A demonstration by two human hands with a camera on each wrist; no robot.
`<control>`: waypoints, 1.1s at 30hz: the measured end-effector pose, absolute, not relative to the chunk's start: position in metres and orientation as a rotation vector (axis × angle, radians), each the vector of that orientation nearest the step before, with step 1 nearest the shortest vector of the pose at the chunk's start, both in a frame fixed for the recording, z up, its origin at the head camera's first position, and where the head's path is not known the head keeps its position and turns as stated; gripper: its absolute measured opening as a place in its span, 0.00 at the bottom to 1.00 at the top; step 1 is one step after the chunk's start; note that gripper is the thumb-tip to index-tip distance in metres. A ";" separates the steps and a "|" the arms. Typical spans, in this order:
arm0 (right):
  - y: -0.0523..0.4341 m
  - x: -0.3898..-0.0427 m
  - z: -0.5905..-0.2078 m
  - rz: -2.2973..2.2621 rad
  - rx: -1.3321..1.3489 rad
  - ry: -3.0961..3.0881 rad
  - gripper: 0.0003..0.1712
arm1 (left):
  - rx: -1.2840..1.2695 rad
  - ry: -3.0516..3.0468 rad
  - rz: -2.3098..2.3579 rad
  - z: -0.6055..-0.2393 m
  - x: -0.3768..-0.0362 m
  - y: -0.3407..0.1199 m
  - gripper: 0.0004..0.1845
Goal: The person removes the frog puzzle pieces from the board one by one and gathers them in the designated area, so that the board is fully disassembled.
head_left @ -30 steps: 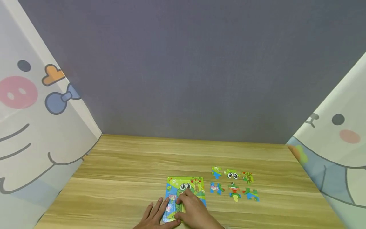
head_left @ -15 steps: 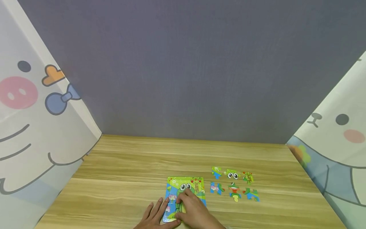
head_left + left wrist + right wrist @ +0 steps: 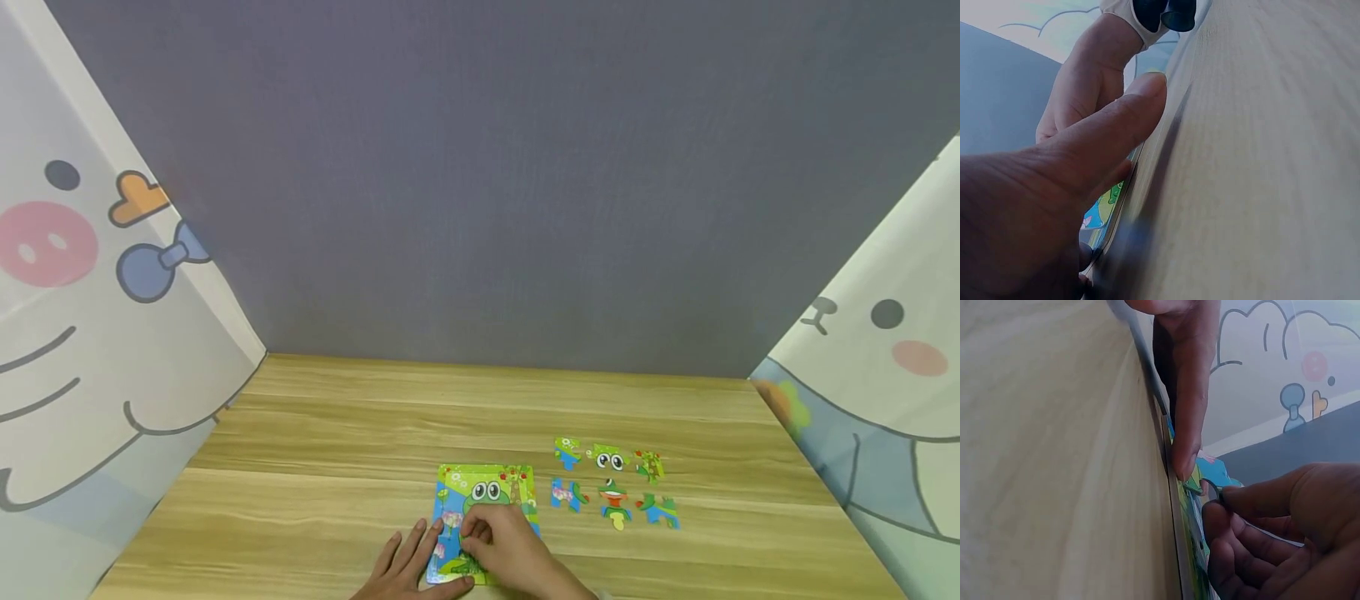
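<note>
A frog jigsaw puzzle board (image 3: pixel 486 469) lies at the table's near edge. My left hand (image 3: pixel 408 571) rests beside its left side with fingers spread, and its thumb (image 3: pixel 1190 425) presses the board's near edge. Over the lower middle of the board, my right hand (image 3: pixel 510 546) pinches a thin puzzle piece (image 3: pixel 1214 485) between thumb and index finger. The piece stands tilted up from the board in the right wrist view; its printed face is mostly hidden. The frog's eyes and the flowers at left still show on the board.
Several loose puzzle pieces lie in two rows right of the board, among them one with eyes (image 3: pixel 610 458) and one with a red mouth (image 3: pixel 614 493). A grey panel (image 3: pixel 480 208) stands behind the wooden table (image 3: pixel 337 433), with cartoon-printed sheets at both sides.
My right fingertips have drawn together and come up slightly with the piece between them, showing dark green at the board's lower part. My left hand and the loose pieces have stayed put.
</note>
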State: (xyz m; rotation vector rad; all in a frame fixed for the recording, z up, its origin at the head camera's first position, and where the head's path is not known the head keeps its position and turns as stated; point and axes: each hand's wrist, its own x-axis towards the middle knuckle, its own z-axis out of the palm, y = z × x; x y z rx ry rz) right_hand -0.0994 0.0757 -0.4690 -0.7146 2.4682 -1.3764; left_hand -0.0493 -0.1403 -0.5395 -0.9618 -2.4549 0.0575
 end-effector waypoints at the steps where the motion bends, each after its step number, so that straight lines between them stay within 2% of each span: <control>1: 0.076 -0.100 -0.469 -1.392 -0.711 2.459 0.02 | -0.961 -2.450 0.059 -0.540 -0.049 -0.140 0.34; 12: 0.093 -0.107 -0.464 -1.558 -0.658 2.347 0.03 | -0.938 -2.412 0.091 -0.541 -0.049 -0.140 0.35; 33: 0.174 -0.118 -0.446 -1.608 -0.480 2.362 0.11 | -0.949 -2.429 0.017 -0.536 -0.047 -0.139 0.35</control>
